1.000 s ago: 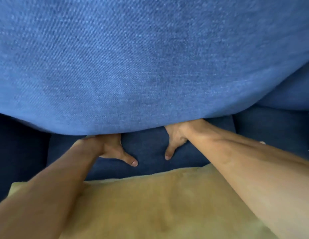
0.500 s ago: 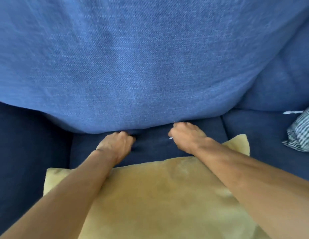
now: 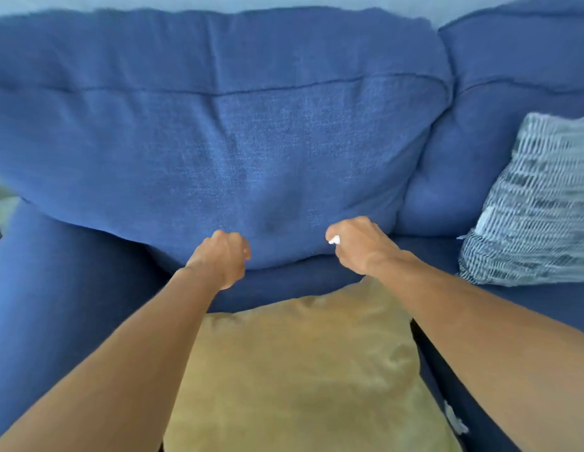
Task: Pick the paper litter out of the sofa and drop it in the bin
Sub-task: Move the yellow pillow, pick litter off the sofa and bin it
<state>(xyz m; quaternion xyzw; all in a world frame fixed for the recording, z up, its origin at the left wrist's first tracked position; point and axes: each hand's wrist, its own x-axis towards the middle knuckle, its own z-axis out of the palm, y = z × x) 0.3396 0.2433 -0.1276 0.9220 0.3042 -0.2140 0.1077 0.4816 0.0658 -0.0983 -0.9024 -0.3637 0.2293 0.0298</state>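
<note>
While the blue sofa (image 3: 284,141) fills my view with the yellow cushion (image 3: 300,370) on its seat, my left hand (image 3: 223,261) is curled, no paper showing. My right hand (image 3: 359,246) pinches a white paper scrap (image 3: 333,239) in closed fingers (image 3: 341,227). I judge it light and crushable, so any edge takes a pinch. Another scrap (image 3: 455,420) lies beside the cushion, well apart from both hands.

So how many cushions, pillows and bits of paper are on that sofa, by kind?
Blue back cushions: 2, middle and right
Loose pillows: 2, yellow and striped
Paper scraps: 2, one pinched in the right hand, one on the seat
Total: 6
</note>
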